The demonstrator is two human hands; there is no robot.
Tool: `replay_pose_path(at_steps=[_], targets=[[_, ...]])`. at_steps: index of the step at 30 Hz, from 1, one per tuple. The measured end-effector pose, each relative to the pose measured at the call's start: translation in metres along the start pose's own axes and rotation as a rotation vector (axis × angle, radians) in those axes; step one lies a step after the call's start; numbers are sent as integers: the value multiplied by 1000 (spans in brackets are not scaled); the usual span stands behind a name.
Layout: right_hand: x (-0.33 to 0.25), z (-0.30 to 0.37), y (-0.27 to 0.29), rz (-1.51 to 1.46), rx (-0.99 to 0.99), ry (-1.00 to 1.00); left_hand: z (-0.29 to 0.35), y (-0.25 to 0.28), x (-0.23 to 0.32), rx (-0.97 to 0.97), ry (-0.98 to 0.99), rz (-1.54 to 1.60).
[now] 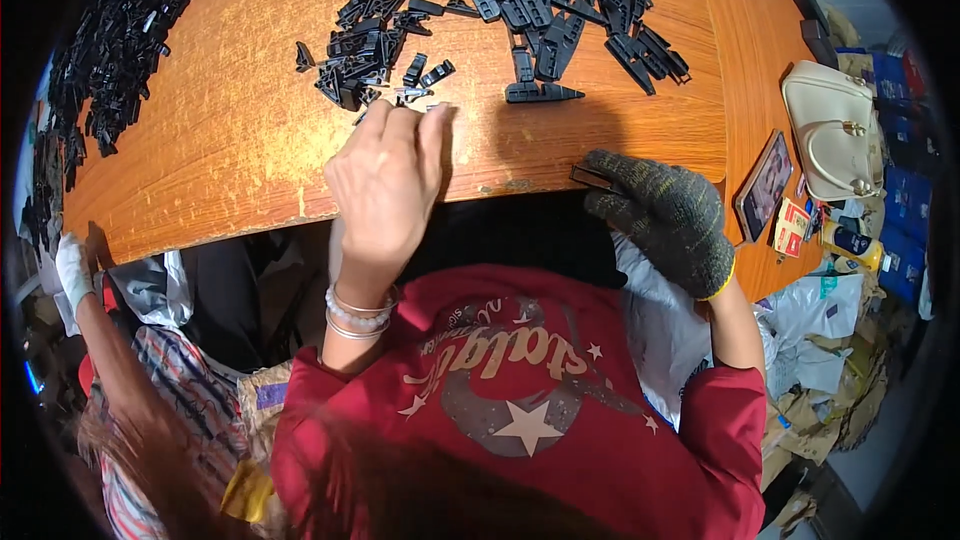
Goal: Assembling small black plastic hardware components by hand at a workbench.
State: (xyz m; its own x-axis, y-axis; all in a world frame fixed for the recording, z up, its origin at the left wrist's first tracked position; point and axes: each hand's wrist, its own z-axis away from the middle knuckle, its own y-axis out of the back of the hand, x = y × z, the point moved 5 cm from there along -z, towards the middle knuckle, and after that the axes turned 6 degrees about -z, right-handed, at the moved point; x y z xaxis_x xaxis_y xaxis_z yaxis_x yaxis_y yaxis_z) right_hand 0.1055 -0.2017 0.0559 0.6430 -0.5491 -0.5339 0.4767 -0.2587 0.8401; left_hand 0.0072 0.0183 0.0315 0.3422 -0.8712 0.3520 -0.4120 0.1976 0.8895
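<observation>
My bare left hand (385,165), with bracelets at the wrist, reaches over the table to the near edge of a heap of small black plastic clips (365,50). Its thumb stands apart from the bent fingers, and nothing shows gripped between them. A few small silvery metal pieces (412,95) lie just beyond the fingertips. At the table's front edge, my right hand (670,215) wears a dark grey knit glove and is closed on a black plastic piece (591,177), its end sticking out between the fingers. One long black tapered plastic part (543,92) lies between the hands, farther in.
Many long black parts (540,0) are heaped at the back. A large pile of black pieces (130,30) covers the far left, near another person's white-gloved hand (73,270). At right are a phone (765,185), a cream handbag (828,125) and a small red-and-white box (792,227).
</observation>
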Motion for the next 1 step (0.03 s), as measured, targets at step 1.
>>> replay_pose_path(at_steps=[1], targets=[[0,0,0,-3,-2,0,-2,4,-5,8,12,151]])
